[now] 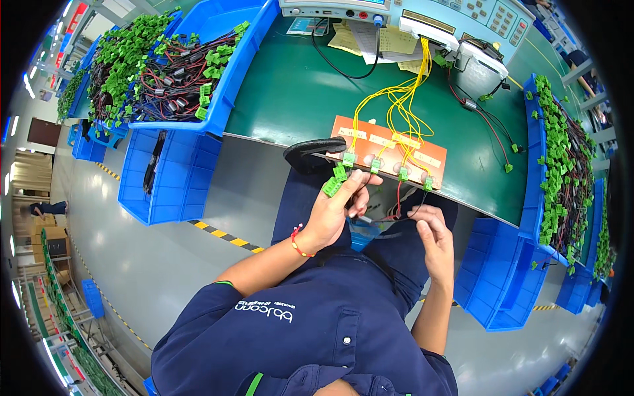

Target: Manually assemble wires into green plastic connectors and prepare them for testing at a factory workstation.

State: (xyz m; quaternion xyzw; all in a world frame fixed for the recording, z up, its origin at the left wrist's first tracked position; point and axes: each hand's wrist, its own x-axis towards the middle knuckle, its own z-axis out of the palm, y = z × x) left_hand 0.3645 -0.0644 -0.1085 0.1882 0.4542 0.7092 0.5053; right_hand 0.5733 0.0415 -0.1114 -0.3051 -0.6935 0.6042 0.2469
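Note:
An orange-brown test board [389,148] lies along the front edge of the green bench. Its front side carries several green terminal connectors [403,173], with yellow wires [396,109] behind them. My left hand [335,212] is closed around a small bunch of green connectors [334,182], its fingertips just below the plugged-in ones. My right hand [436,243] has its fingers curled by a thin black wire [417,206] that drops from the rightmost connector. A red wire [398,198] hangs between my hands. My fingers partly hide the wire ends.
Blue bins [218,99] heaped with green-ended cables [125,59] flank the bench on the left, and another cable heap [561,165] is at right. Test instruments [462,23] stand at the back. A black strap-like loop [310,153] overhangs the front edge. Blue crates [165,175] sit lower down.

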